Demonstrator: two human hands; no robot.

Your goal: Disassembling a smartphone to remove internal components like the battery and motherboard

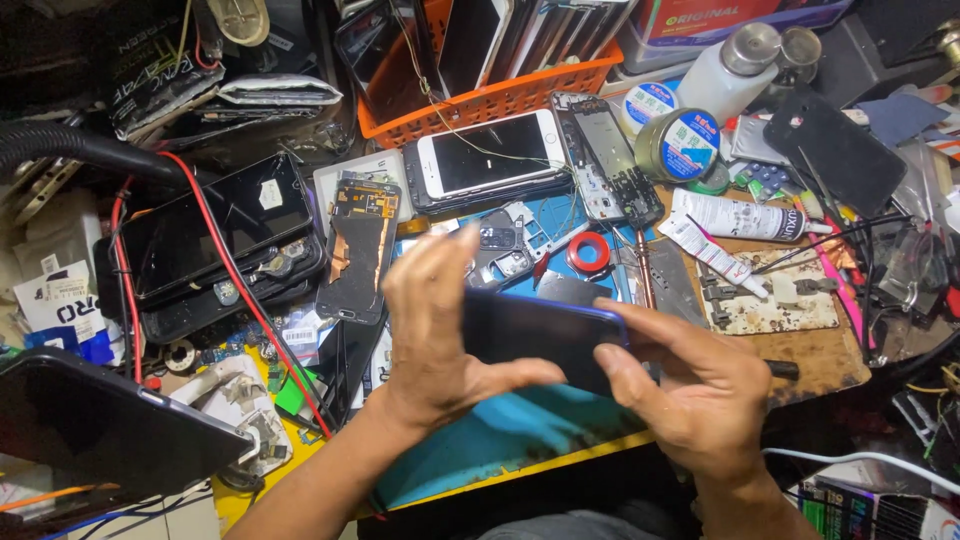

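Head view: your left hand (435, 330) and right hand (690, 385) pinch a dark phone (540, 335) by its edges; thin, stiff, slick, probably fragile glass, so keep the grip on the sides.

Both forearms are bare right up to the picture's lower edge, no sleeve showing. The left hand (435, 335) and right hand (690, 385) wear neither glove, ring nor watch.
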